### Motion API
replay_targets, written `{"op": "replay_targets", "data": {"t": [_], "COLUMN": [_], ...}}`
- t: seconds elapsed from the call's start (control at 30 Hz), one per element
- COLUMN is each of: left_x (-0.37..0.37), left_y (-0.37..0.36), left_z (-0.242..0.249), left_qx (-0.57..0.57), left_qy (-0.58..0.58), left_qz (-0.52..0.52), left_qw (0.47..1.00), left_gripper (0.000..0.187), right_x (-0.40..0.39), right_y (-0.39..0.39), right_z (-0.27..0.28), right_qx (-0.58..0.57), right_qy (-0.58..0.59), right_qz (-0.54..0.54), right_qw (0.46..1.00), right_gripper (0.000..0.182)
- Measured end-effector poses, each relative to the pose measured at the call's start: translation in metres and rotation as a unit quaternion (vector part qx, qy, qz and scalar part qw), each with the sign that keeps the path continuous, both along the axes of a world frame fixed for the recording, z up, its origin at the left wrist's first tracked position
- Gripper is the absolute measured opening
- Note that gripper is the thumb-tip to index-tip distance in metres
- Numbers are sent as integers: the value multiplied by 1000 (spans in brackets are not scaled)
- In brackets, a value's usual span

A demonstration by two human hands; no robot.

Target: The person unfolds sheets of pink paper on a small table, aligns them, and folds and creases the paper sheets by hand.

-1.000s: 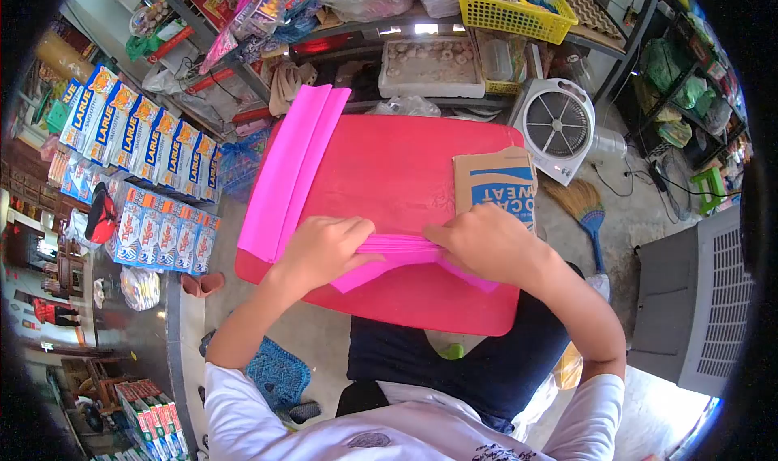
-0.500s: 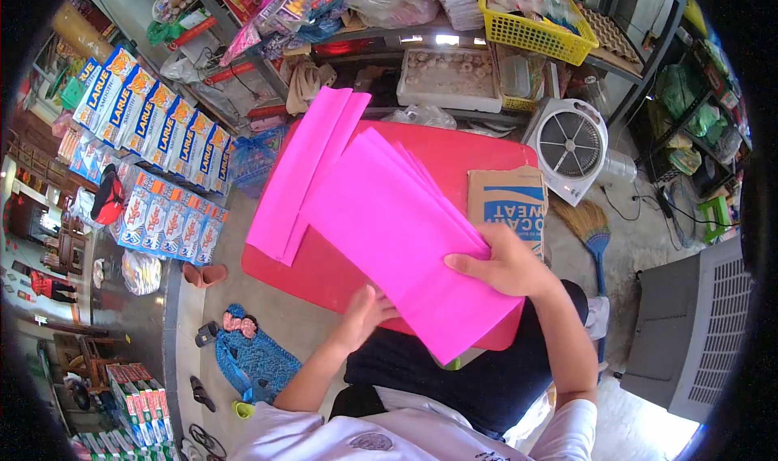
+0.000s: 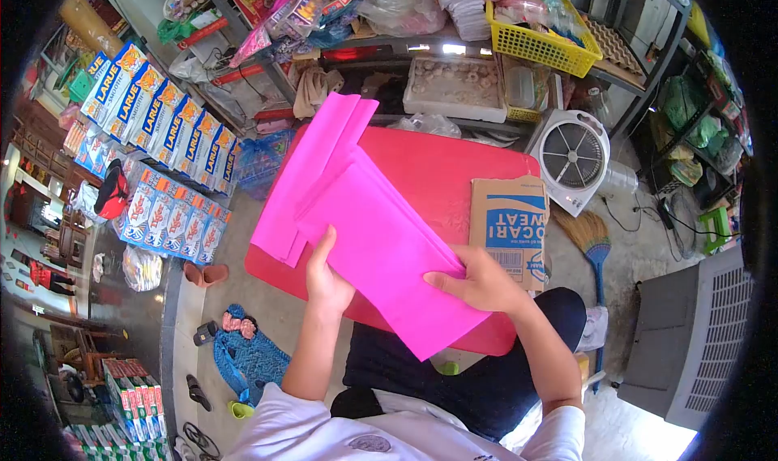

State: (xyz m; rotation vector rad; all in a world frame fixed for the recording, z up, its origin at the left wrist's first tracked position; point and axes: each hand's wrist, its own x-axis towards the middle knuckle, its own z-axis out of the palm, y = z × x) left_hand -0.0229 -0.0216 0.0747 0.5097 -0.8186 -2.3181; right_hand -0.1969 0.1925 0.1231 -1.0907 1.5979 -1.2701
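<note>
A stack of bright pink paper sheets (image 3: 397,250) is held at a slant above the red table (image 3: 421,165). My right hand (image 3: 478,283) grips its right side, thumb on top and fingers hidden underneath. At the left edge, my left hand (image 3: 328,278) has its thumb against the paper, while its other fingers are partly out of sight below. More folded pink paper (image 3: 312,177) lies on the table's left side, partly overlapped by the held stack.
A cardboard piece (image 3: 509,230) with blue print rests on the table's right side. Beyond are a white box fan (image 3: 573,157), a broom (image 3: 596,246) and a grey air cooler (image 3: 689,339). Stacked beer cartons (image 3: 162,128) stand left; a yellow basket (image 3: 543,43) sits on the shelf.
My left hand has moved up and left from below the stack to its left edge. The sheets have come closer together, and my right hand has shifted slightly left with them.
</note>
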Motion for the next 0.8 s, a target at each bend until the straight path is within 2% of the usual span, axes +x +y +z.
{"op": "replay_targets", "data": {"t": [0.03, 0.13, 0.23, 0.33, 0.4, 0.43, 0.5, 0.57, 0.6, 0.7, 0.8], "left_x": [-1, -15, -17, -16, -20, -24, -32, -36, -38, -44, -38], "left_y": [-1, 6, 8, -2, 2, 6, 12, 13, 13, 14, 8], "left_z": [3, 19, 56, 59, 62, 62, 66, 67, 64, 53, 50], "left_qx": [-4, -137, -281, -452, -508, -534, -532, -534, -531, -521, -521], "left_qy": [-7, -47, 12, 32, 35, 34, 68, 55, 66, 73, 44], "left_qz": [5, 145, 206, 223, 190, 172, 136, 105, 128, 163, 144], "left_qw": [1000, 979, 937, 863, 839, 827, 833, 837, 835, 835, 840], "left_gripper": [47, 47, 51, 54, 55, 55, 45, 40, 38, 34, 33], "right_x": [1, 4, 4, 4, 7, 8, 8, 6, 6, 7, 8], "right_y": [-1, -8, -22, -36, -43, -46, -49, -52, -54, -56, -55], "right_z": [-2, -10, -10, 9, 20, 19, 4, -17, -24, -36, -36], "right_qx": [0, -22, -80, -146, -233, -226, -207, -211, -213, -221, -216], "right_qy": [5, 30, 76, 112, 121, 84, 6, -12, -20, 30, 52], "right_qz": [-5, -20, -43, -92, -134, -142, -162, -158, -154, -157, -143], "right_qw": [1000, 999, 993, 979, 956, 960, 965, 965, 965, 962, 965], "right_gripper": [33, 34, 39, 50, 56, 57, 57, 56, 56, 55, 52]}}
